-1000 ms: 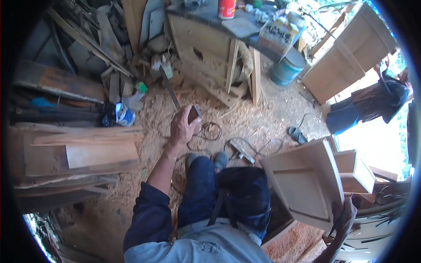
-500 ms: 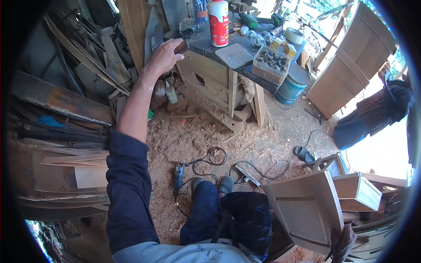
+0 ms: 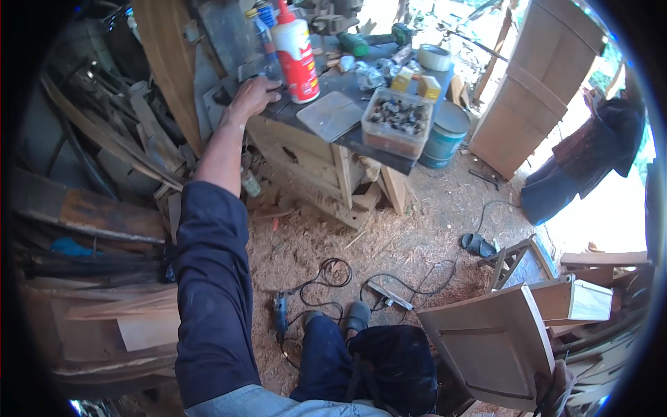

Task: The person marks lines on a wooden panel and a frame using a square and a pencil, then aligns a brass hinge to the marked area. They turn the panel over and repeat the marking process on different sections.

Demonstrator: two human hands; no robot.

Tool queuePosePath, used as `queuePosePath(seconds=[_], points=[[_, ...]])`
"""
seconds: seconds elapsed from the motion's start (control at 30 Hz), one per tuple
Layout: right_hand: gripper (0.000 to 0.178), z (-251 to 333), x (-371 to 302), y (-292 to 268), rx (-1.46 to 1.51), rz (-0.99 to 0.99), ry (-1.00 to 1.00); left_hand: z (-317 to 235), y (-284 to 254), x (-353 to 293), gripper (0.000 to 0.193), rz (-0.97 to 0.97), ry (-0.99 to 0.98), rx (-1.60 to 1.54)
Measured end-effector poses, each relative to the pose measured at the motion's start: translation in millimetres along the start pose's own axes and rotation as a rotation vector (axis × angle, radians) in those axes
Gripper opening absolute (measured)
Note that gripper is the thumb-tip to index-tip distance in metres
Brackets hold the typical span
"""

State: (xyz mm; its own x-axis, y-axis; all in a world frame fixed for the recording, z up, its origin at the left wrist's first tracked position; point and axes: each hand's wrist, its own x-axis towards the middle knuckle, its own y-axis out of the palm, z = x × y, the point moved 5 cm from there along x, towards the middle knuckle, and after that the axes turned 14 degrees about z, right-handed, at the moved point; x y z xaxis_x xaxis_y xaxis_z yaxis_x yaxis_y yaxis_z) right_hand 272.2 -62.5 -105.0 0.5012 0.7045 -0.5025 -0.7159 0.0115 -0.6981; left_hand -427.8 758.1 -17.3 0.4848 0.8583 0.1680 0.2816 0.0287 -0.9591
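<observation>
"Where's the wooden panel (image 3: 479, 347)?"

"Near right, tilted beside the person's right leg (image 3: 396, 361), with a pale wooden box (image 3: 590, 300) just beyond its right edge."

"How would it handle?"

"Stiff, I'd judge, and fairly light for its breadth, though awkward because it is so wide. The bare wood looks smooth but probably not slippery. I'd expect the corners and the moulded recess to dent before anything broke."

"Best hold?"

"By the edges, low on one side and with a second hand opposite if it swings. The right hand (image 3: 558, 386) is at the near right edge and appears to be grasping the panel there."

"Appears?"

"It's dim and blurred, and the panel covers part of the fingers. I can't count them or see how firmly they press. The panel's back is hidden too, so I can't tell what else props it."

"And the left hand (image 3: 254, 97)?"

"Far left, reaching over the counter (image 3: 382, 158), just left of the red-and-white bottle (image 3: 297, 59). Something dark shows at its fingertips, too small to name. I can't tell whether those fingers are gripping it or have released it."

"Anything cut off?"

"The right forearm mostly disappears into the dark lower rim."
</observation>
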Motion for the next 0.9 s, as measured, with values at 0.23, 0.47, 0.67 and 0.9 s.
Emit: queuePosePath(seconds=[0.23,0.47,0.67,0.9], points=[[0.030,185,-68,30,-0.702,-0.373,-0.396,-21,12,10,0.016,-0.477,0.191,-0.057],[0.039,241,-33,28,-0.755,-0.177,-0.704,-220,4,-132,0.023,-0.537,0.614,-0.441],[0.034,178,-73,-5,-0.788,-0.304,-0.674,-575,38,-260,0.060,0.044,1.174,-0.319],[0.022,181,-99,18,-0.689,-0.734,-0.927,-602,77,-240,0.050,0.203,0.882,-0.004]])
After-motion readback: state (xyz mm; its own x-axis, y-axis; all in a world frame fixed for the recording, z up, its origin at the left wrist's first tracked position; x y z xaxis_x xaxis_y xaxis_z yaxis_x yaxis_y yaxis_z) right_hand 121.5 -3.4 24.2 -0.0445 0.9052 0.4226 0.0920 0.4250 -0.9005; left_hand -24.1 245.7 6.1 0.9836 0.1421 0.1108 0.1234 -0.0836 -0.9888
